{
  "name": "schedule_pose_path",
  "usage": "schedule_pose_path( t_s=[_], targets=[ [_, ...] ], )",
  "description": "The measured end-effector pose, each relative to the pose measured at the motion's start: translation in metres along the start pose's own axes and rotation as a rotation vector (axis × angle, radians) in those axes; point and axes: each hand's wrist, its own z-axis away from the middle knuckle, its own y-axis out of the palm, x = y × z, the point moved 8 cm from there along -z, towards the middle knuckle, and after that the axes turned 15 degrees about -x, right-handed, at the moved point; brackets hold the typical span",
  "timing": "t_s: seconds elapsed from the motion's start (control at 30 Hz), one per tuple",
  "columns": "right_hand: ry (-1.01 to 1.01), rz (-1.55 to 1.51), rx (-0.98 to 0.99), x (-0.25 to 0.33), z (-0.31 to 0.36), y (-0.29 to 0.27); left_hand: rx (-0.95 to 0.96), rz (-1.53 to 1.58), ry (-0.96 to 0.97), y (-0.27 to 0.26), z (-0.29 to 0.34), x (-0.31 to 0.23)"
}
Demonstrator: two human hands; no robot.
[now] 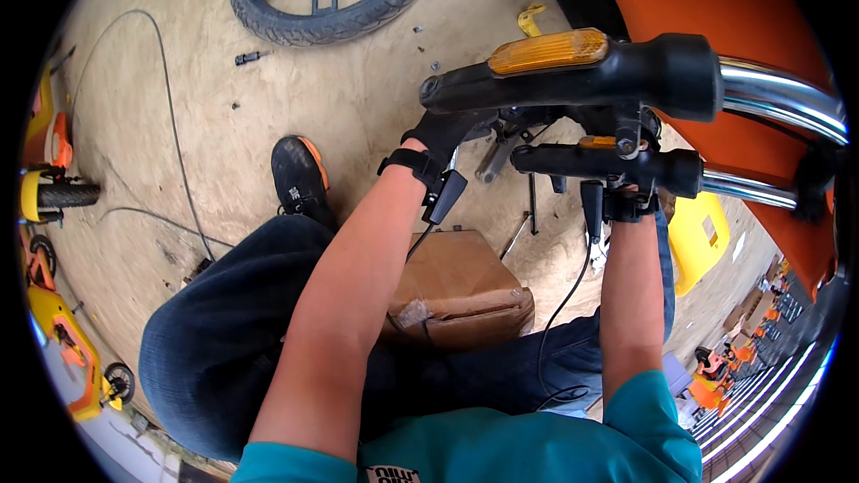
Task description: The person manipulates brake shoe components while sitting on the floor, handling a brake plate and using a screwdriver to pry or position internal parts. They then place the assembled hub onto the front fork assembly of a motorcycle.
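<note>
Two black fork legs of an orange vehicle reach in from the right: the far leg (573, 85) carries an amber reflector (548, 52), the near leg (608, 163) lies below it. Bright chrome tubes (774, 94) join them to the orange body panel (716, 0). My left hand (447, 132), in a black glove, reaches under the free end of the far leg, its fingers hidden. Between the two legs my right hand (595, 116) is mostly covered; only dark glove shows. Dark metal parts sit between the hands, too shadowed to name.
A spoked wheel with a black tyre (322, 31) lies at the far left. Near my knees is a brown cardboard box (456, 277). Slim metal tools (515, 234), a small tool (252, 58) and a thin cable (165, 80) lie about. A yellow panel (700, 241) lies right.
</note>
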Motion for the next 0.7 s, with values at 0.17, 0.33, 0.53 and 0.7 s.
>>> schedule_pose_path(
  t_s=[0.17,0.33,0.53,0.7],
  targets=[
    [0.048,-0.031,0.020,-0.016,-0.002,0.001,-0.120,-0.111,0.180,-0.002,0.005,-0.025],
    [0.165,-0.096,0.042,-0.049,0.000,-0.002,-0.112,-0.284,0.330,0.001,0.005,-0.044],
    [0.365,-0.296,0.020,-0.126,0.023,-0.018,-0.152,-0.439,0.496,0.001,0.000,-0.037],
    [0.450,-0.340,0.140,-0.134,0.043,0.027,-0.209,-0.509,0.438,-0.004,-0.009,-0.020]
  ],
)
